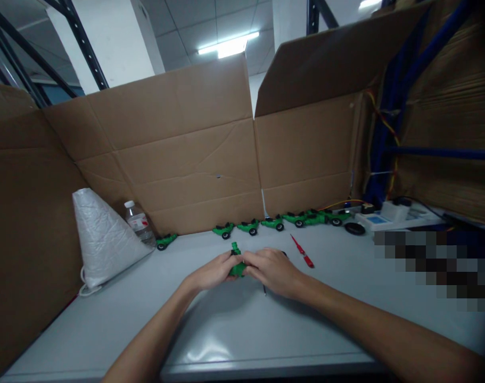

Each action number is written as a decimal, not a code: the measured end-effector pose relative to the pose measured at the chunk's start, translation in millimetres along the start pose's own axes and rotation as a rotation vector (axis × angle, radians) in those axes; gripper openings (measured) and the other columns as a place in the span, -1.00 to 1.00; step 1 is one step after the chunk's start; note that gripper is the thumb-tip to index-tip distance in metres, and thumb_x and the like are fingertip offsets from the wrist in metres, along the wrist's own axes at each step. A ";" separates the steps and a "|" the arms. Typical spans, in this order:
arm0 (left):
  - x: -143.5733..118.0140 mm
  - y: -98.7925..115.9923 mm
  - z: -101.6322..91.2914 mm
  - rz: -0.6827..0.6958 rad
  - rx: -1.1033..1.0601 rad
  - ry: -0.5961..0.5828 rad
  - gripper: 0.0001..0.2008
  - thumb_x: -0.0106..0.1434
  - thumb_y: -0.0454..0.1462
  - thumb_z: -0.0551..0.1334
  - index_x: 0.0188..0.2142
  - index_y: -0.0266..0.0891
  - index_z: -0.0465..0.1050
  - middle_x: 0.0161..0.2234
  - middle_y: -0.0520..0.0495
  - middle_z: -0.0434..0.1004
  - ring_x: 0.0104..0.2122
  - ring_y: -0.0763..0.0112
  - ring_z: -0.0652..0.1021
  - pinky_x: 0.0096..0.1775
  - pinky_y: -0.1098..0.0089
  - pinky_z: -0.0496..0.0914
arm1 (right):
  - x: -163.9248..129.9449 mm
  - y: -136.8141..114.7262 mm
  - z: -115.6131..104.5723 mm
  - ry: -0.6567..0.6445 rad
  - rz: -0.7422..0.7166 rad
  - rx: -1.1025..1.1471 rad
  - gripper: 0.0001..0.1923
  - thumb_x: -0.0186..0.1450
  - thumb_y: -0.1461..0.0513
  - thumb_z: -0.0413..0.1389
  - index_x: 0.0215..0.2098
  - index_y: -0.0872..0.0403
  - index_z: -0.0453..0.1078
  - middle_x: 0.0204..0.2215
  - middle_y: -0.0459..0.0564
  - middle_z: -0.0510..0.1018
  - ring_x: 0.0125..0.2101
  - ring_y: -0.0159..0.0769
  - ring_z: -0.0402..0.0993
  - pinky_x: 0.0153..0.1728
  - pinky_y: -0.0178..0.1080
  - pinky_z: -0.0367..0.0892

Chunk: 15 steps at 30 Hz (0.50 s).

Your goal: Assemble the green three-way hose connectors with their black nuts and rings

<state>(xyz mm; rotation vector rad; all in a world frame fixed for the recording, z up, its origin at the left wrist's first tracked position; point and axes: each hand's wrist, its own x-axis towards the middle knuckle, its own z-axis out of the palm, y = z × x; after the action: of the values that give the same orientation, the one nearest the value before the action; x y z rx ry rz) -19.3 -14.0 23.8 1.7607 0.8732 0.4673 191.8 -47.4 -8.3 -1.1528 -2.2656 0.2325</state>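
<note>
Near the middle of the table, both hands are closed around a green toy car [237, 268]. My left hand [216, 271] grips its left side, fingers wrapped about the body. My right hand [274, 271] presses on the car's right side with fingers bent, hiding much of it. A thin dark rod [264, 290] shows just below my right hand; what it belongs to is hidden. To the right of my hands lies a red screwdriver [303, 252], apart from both.
Several green toy cars [248, 227] with black wheels line the back by the cardboard wall [186, 175]. A white foam-like bag [106, 244] and a plastic bottle [139, 221] stand at left. A black ring [354, 229] and a power strip [402, 215] sit at right.
</note>
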 end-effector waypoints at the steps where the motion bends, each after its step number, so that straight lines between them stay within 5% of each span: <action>1: -0.4 0.5 -1.4 -0.011 -0.003 -0.006 -0.59 0.40 0.04 0.18 -0.34 -0.26 0.45 -0.47 0.00 0.35 -0.50 0.44 0.25 -0.49 0.41 0.11 | 0.3 -0.2 0.8 0.018 0.005 0.032 -0.93 0.42 0.26 0.11 -0.20 0.03 0.45 -0.37 -0.01 0.64 -0.30 -0.19 0.56 -0.28 -0.27 0.22; 4: 0.9 -0.6 -1.7 -0.021 -0.066 0.024 -0.58 0.37 0.08 0.19 -0.32 -0.25 0.39 -0.53 0.06 0.28 -0.56 0.48 0.20 -0.52 0.41 0.03 | 4.7 1.0 5.0 0.069 0.088 0.349 -0.81 0.44 0.20 0.07 -0.35 0.03 0.37 -0.53 -0.11 0.56 -0.50 -0.31 0.47 -0.38 -0.30 0.22; 8: 9.3 -8.1 9.3 0.137 -0.125 0.233 -0.56 0.35 0.13 0.23 -0.28 -0.20 0.29 -0.51 0.10 0.24 -0.53 0.48 0.22 -0.48 0.42 0.09 | 13.8 6.0 8.5 0.075 0.229 0.863 -0.60 0.39 -0.10 0.13 -0.38 0.00 0.24 -0.61 -0.18 0.42 -0.63 -0.37 0.30 -0.55 -0.32 0.19; 11: 12.9 -14.3 18.5 0.278 -0.038 0.364 -0.54 0.35 0.14 0.26 -0.27 -0.21 0.29 -0.47 0.07 0.28 -0.47 0.46 0.26 -0.41 0.41 0.17 | 15.6 6.6 4.8 -0.038 0.255 1.125 -0.48 0.26 -0.20 0.25 -0.35 0.03 0.27 -0.57 -0.19 0.39 -0.60 -0.43 0.26 -0.55 -0.36 0.16; 15: 5.8 -12.6 22.0 0.353 0.081 0.379 -0.51 0.44 0.16 0.10 -0.28 -0.23 0.31 -0.42 0.03 0.30 -0.43 0.42 0.28 -0.33 0.38 0.25 | 11.4 1.0 -4.8 -0.181 0.302 1.298 -0.48 0.21 -0.17 0.34 -0.29 0.07 0.35 -0.59 -0.21 0.38 -0.63 -0.51 0.17 -0.56 -0.39 0.09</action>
<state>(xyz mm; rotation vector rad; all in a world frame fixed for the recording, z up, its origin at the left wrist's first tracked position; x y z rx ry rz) -4.8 -21.7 3.7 1.9424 0.8481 1.0350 190.1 -38.3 0.0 -0.6950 -1.4545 1.6557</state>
